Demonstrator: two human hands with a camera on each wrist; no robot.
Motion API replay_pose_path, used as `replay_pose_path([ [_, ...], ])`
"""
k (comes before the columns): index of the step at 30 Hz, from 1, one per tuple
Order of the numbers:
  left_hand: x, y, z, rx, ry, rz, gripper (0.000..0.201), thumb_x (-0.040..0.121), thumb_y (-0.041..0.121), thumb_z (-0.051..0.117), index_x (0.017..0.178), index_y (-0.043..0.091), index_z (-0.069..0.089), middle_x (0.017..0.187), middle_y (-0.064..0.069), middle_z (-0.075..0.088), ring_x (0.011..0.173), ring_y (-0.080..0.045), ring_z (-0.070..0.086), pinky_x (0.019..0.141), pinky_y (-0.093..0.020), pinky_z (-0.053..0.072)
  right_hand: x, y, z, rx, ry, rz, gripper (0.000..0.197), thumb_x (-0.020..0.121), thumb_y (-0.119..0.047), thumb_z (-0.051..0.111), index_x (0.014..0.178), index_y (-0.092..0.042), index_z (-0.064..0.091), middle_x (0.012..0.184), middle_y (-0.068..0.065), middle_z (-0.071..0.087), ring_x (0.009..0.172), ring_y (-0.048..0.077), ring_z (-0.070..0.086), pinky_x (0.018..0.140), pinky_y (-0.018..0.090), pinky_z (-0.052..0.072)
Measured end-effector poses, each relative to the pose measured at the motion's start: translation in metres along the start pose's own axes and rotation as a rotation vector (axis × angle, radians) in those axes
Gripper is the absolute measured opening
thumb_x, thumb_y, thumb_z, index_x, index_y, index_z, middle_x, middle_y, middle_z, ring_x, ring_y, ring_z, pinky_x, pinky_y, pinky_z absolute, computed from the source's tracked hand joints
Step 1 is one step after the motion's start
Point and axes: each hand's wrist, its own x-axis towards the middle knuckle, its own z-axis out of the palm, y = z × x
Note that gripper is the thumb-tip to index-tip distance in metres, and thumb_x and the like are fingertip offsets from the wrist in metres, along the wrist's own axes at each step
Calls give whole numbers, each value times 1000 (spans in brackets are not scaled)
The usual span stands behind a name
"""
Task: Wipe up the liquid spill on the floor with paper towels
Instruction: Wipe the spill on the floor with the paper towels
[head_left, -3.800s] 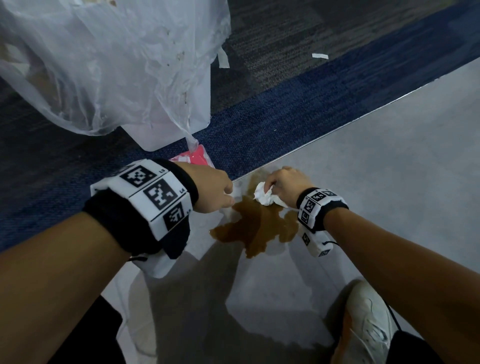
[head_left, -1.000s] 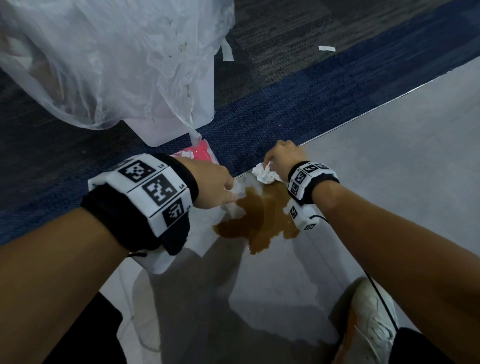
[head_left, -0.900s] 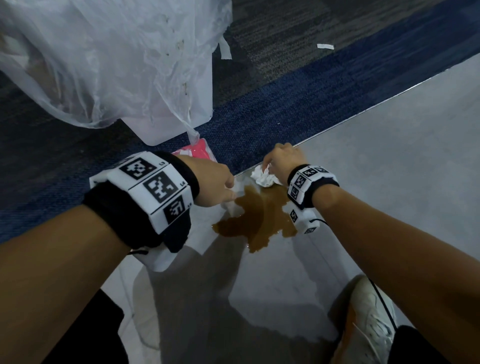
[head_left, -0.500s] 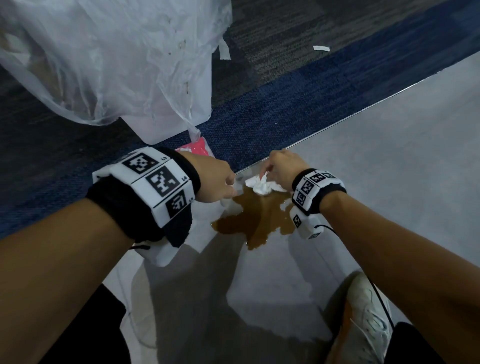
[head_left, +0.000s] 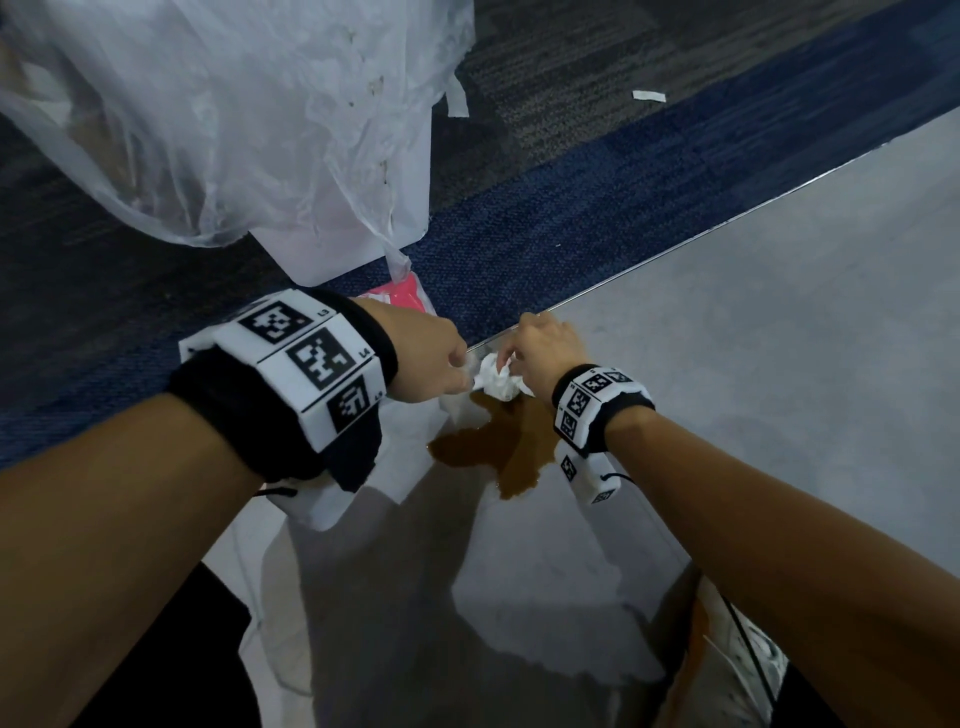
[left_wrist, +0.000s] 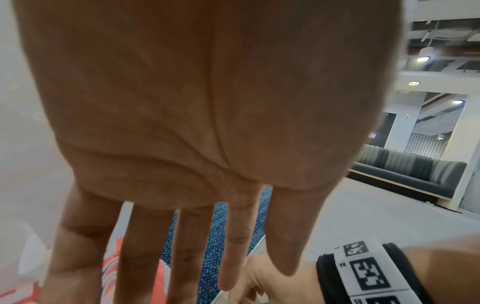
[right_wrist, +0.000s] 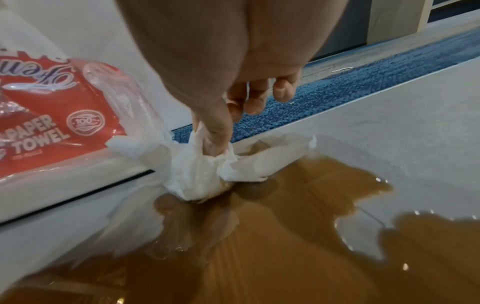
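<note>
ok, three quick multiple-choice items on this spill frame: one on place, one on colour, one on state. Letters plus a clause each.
1. Where does the crumpled paper towel touch the spill?
A. at its edge nearest the carpet
B. at its edge nearest the shoe
C. nowhere, it is in the air

2. What colour is the spill?
A. clear
B. brown
C. blue

3. What is the left hand doing?
A. gripping the towel
B. squeezing the pack
C. open, fingers straight

Answers:
1 A: the wad sits on the puddle's far rim, by the blue carpet.
2 B: the right wrist view shows brown liquid.
3 C: the left wrist view shows straight fingers holding nothing; the right hand pinches the towel.
</note>
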Motion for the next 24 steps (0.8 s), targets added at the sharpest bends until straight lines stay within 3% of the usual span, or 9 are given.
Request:
replay_pose_path([
  [2,0,1,-1,-8,-2,7,47,99,41,37,141,21,43,144,-3,47,129,-21,46,109,-38,35,-6,-1,2,-11,-19,-11,19,86,-17,66,88,-36,66,98,-2,47,108,24,46,88,37,37],
  [7,1,6,-1,4,1,26,47,99,39,37,142,18,42,145,-3,46,129,-21,46,108,-36,35,-23,6,4,-24,-90,-16,14,84,-21,66,90,-33,68,116,2,53,107,24,45,89,38,36],
  [10,1,10,-3,11,2,42,46,99,40,37,140,18,45,141,-4,50,126,-22,48,108,-38,37,-31,20,-4,67,-126,26,11,84,-22,65,87,-32,69,106,-1,55,103,22,46,90,35,39],
  [12,2,11,-4,10,3,48,45,99,40,37,138,19,47,139,-4,51,126,-23,49,108,-40,37,-33,31,-15,147,-93,73,14,84,-20,66,82,-33,71,98,-3,54,102,20,46,91,35,41],
  [17,3,9,0,26,-14,34,46,99,42,36,137,20,47,139,-3,51,125,-22,50,108,-40,37,-18,48,-30,167,38,162,18,86,-17,65,78,-33,68,101,1,56,103,21,48,92,37,44],
  [24,5,5,4,65,-14,3,48,98,45,36,141,25,43,143,-1,48,130,-21,45,110,-40,34,7,38,-21,29,83,129,15,88,-16,64,90,-30,70,107,4,57,106,27,50,90,40,43],
])
